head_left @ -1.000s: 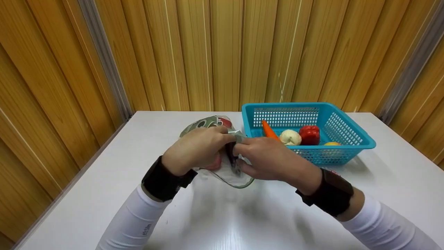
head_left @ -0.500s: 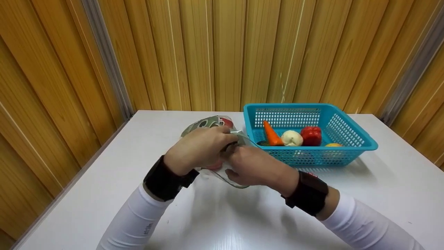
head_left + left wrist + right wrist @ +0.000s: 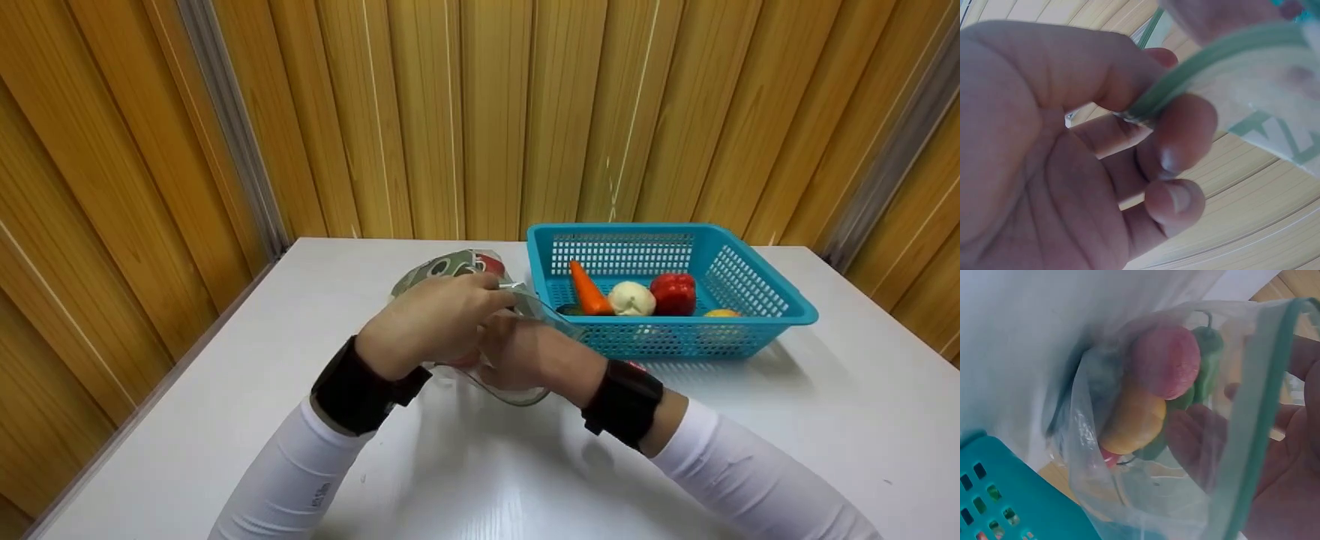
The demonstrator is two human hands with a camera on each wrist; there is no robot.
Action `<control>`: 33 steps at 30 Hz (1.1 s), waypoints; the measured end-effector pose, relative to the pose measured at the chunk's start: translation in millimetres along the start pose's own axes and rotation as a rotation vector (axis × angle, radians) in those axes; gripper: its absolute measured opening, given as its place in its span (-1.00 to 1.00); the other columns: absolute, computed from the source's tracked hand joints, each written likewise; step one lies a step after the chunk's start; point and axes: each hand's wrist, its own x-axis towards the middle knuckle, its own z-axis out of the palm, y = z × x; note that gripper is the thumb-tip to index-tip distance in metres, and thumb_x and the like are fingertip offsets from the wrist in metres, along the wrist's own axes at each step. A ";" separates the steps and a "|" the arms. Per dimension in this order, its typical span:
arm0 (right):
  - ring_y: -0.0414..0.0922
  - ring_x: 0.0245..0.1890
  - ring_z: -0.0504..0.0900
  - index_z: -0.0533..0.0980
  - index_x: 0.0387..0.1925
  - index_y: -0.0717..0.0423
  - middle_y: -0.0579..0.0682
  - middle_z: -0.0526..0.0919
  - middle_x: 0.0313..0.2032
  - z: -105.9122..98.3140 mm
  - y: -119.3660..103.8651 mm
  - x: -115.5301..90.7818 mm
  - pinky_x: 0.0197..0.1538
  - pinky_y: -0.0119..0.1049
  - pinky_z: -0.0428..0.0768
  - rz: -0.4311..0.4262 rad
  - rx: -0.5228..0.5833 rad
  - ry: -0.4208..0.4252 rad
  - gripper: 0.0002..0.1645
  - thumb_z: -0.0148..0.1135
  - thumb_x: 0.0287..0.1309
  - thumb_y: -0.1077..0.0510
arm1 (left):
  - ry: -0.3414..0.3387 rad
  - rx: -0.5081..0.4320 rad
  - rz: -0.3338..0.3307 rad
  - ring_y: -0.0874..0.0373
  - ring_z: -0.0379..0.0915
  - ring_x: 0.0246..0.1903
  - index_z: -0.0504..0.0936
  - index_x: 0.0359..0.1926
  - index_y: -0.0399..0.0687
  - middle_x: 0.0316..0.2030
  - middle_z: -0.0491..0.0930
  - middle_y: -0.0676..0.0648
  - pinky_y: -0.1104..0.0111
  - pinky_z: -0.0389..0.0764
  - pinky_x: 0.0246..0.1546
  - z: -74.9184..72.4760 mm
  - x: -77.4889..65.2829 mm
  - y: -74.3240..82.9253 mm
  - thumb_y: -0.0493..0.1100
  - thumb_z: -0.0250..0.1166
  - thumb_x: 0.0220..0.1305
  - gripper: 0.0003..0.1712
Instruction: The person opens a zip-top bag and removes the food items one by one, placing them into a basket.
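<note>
My left hand (image 3: 431,322) pinches the green-edged mouth of a clear zip bag (image 3: 1224,56) between thumb and fingers. In the right wrist view, my right hand (image 3: 1292,467) reaches through the mouth, its fingers (image 3: 1188,444) loosely extended inside and holding nothing visible. Inside the bag lie a pinkish-red round piece (image 3: 1167,361), a yellow-orange one (image 3: 1135,416) and a green pepper-like piece (image 3: 1207,360) with a stem. A bit of red (image 3: 1109,458) shows below them. From the head, the hands hide most of the bag.
A blue perforated basket (image 3: 671,321) stands to the right on the white table (image 3: 825,435). It holds a carrot (image 3: 589,291), a white garlic-like bulb (image 3: 631,298), a red bell pepper (image 3: 673,293), something dark green and a yellow piece (image 3: 721,313). Wood-patterned walls enclose the table.
My right hand has moved left and deeper into the bag's mouth. The long dark piece it held a second ago is out of sight. My left hand keeps its pinch.
</note>
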 end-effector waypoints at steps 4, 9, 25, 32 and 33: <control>-0.06 0.25 0.29 0.29 0.39 0.09 0.00 0.35 0.40 3.5 3.8 7.3 0.29 -0.09 0.44 -0.006 0.012 -0.020 -0.26 0.26 0.28 -0.06 | 0.003 0.007 0.004 0.05 0.57 -0.24 0.66 -0.01 0.02 -0.10 0.58 -0.03 0.20 0.69 -0.23 -1.3 0.7 0.6 -0.35 0.54 -0.12 -0.44; -0.08 0.24 0.26 0.15 0.43 0.00 -0.03 0.28 0.39 8.9 6.4 14.0 0.32 -0.11 0.41 -0.038 0.094 -0.042 -0.18 0.31 0.26 -0.02 | 0.007 0.024 0.008 0.04 0.58 -0.22 0.66 0.01 0.02 -0.10 0.60 -0.04 0.18 0.71 -0.20 -1.5 1.4 1.1 -0.35 0.53 -0.10 -0.44; -0.03 0.31 0.24 0.05 0.52 -0.09 0.00 0.20 0.45 20.6 4.1 29.3 0.32 0.13 0.40 -0.009 0.132 0.087 -0.06 0.23 0.28 -0.24 | 0.000 0.029 0.005 0.04 0.59 -0.11 0.66 0.10 0.08 -0.01 0.61 -0.06 0.12 0.69 -0.08 1.5 1.5 0.2 -0.38 0.45 0.01 -0.42; -0.12 0.16 0.29 0.36 0.33 -0.06 -0.08 0.40 0.28 26.5 6.2 36.9 0.30 -0.01 0.33 -0.023 0.084 0.020 -0.38 0.08 0.38 -0.24 | 0.037 0.034 0.022 0.05 0.61 -0.13 0.69 0.04 0.03 -0.05 0.63 -0.08 0.18 0.70 -0.12 4.0 1.0 -0.4 -0.48 0.24 0.13 -0.51; -0.12 0.17 0.28 0.36 0.33 -0.07 -0.08 0.39 0.29 27.6 6.9 37.9 0.32 0.00 0.31 -0.025 0.060 0.009 -0.38 0.08 0.38 -0.23 | 0.040 0.038 0.026 0.05 0.61 -0.14 0.70 0.04 0.03 -0.06 0.63 -0.07 0.18 0.70 -0.13 4.4 1.0 -0.3 -0.49 0.22 0.13 -0.50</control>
